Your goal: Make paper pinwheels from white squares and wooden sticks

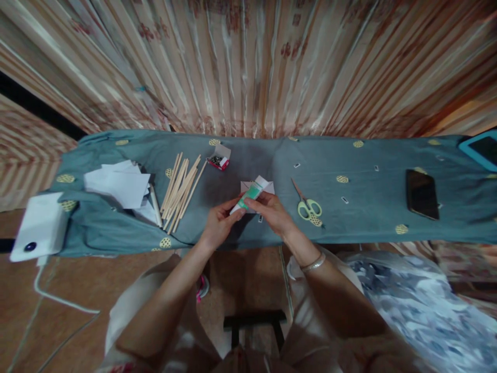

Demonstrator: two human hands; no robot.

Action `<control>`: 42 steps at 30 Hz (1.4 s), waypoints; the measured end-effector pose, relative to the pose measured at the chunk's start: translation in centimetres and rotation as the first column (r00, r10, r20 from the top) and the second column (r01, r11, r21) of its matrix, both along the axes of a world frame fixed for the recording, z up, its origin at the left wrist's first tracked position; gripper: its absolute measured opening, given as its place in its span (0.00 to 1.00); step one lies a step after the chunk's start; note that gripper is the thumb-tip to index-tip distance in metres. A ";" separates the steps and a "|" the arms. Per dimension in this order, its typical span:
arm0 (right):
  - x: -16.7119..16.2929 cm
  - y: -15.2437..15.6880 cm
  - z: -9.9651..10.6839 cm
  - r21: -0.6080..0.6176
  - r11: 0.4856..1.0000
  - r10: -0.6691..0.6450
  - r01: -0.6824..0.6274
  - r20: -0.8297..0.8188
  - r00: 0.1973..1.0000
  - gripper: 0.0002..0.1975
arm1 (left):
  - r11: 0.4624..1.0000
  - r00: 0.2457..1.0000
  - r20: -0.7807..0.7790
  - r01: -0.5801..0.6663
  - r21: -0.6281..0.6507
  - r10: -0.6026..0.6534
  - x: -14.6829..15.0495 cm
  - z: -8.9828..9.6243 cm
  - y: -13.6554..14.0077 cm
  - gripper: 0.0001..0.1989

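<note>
In the head view, the person's left hand [219, 221] and right hand [275, 213] meet above a worktop [365, 194] covered in blue-green fabric. Both grips are nearly closed, with a white and green tube [252, 194] between them: the left grip has its near end, the right its middle. The tube slants, far end away and rightward. Just beyond the grips, partly behind the tube, is white paper [271, 187]; whether the fingers touch it, I cannot tell. Beyond the left grip sits a small open box [222, 163]; left of that grip lie wooden sticks [179, 191], then white sheets [126, 186]. Right of the right grip are green-handled scissors [309, 208] and, well apart, a dark phone [422, 194].
</note>
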State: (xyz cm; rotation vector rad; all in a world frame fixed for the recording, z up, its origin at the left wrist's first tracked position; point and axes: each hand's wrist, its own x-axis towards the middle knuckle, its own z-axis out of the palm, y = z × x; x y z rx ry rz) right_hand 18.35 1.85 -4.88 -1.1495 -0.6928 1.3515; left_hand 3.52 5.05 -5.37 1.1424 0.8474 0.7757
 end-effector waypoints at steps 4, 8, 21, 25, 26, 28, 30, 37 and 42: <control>0.1 0.0 0.2 -0.016 0.999 -0.052 0.051 -0.023 0.998 0.19 | 1.000 1.000 0.009 0.011 -0.019 -0.011 0.1 0.4 0.2 0.26; 0.6 0.3 0.2 -0.031 0.990 -0.142 0.141 -0.057 0.988 0.18 | 1.000 1.000 -0.030 0.003 -0.010 -0.003 0.0 0.3 0.4 0.26; 2.8 0.3 1.2 -0.188 0.967 -0.239 0.172 -0.432 0.870 0.17 | 0.622 0.759 -0.578 0.305 0.721 0.298 -2.0 -1.5 4.2 0.17; 2.9 0.0 1.0 -0.157 0.971 -0.235 0.181 -0.467 0.853 0.12 | 0.553 0.772 -0.553 0.326 0.767 0.312 -1.4 -1.1 4.1 0.19; 2.9 -0.1 1.0 -0.149 0.972 -0.230 0.180 -0.468 0.853 0.12 | 0.538 0.789 -0.529 0.312 0.783 0.313 -1.2 -0.8 3.9 0.21; 2.9 -0.3 1.1 -0.135 0.977 -0.209 0.164 -0.462 0.862 0.11 | 0.524 0.828 -0.480 0.284 0.803 0.288 -0.9 -0.1 3.2 0.26; 2.8 -0.5 1.1 -0.115 0.983 -0.178 0.141 -0.452 0.874 0.11 | 0.567 0.868 -0.442 0.252 0.784 0.226 -0.4 0.7 2.5 0.30; 1.8 -0.8 0.9 -0.040 0.994 -0.108 0.100 -0.401 0.910 0.10 | 0.751 0.962 -0.233 0.049 0.659 0.142 1.3 1.1 1.2 0.18; 2.0 -0.8 1.0 -0.013 0.992 -0.121 0.124 -0.318 0.940 0.13 | 0.869 0.980 -0.158 -0.029 0.494 0.123 1.4 0.8 0.9 0.15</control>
